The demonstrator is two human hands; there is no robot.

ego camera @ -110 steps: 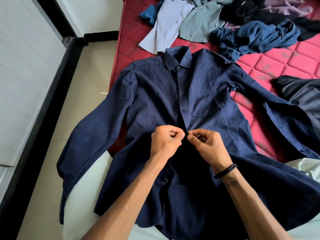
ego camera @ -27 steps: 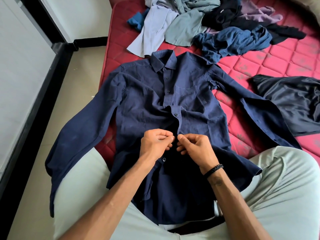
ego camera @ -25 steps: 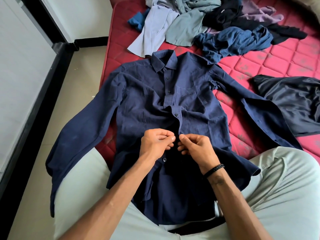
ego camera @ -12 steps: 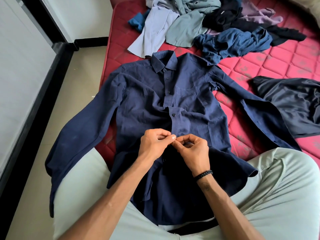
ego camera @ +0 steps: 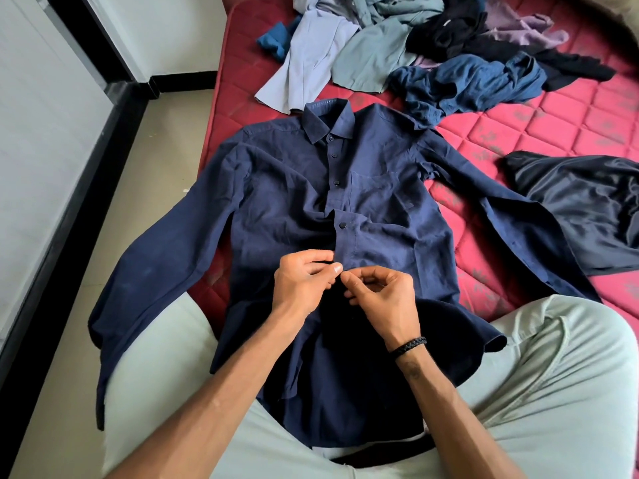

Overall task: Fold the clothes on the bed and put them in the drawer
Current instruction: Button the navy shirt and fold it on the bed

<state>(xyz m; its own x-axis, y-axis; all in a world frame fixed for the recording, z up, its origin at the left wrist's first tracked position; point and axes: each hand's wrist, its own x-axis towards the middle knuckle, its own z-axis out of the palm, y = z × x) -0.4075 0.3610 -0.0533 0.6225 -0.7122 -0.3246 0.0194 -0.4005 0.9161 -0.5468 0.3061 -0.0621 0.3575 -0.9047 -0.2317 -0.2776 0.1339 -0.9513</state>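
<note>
A navy button-up shirt (ego camera: 283,202) lies front-up on the red mattress (ego camera: 553,119), collar away from me, its hem draped over my lap and its left sleeve hanging off the bed's side. Several upper buttons are fastened. My left hand (ego camera: 304,283) and my right hand (ego camera: 380,299) meet at the shirt's front placket, just below the lowest fastened button. Each pinches the placket fabric between thumb and fingers. The button under my fingertips is hidden.
A heap of unfolded clothes (ego camera: 432,39) lies at the far end of the mattress, with a dark blue garment (ego camera: 470,83) nearest the shirt. A black shiny garment (ego camera: 581,205) lies to the right. Tiled floor (ego camera: 114,209) and a white wall are on the left.
My hands have moved down the placket by one button since the oldest frame, and the shirt has been drawn over my lap. In the last second my fingertips closed together.
</note>
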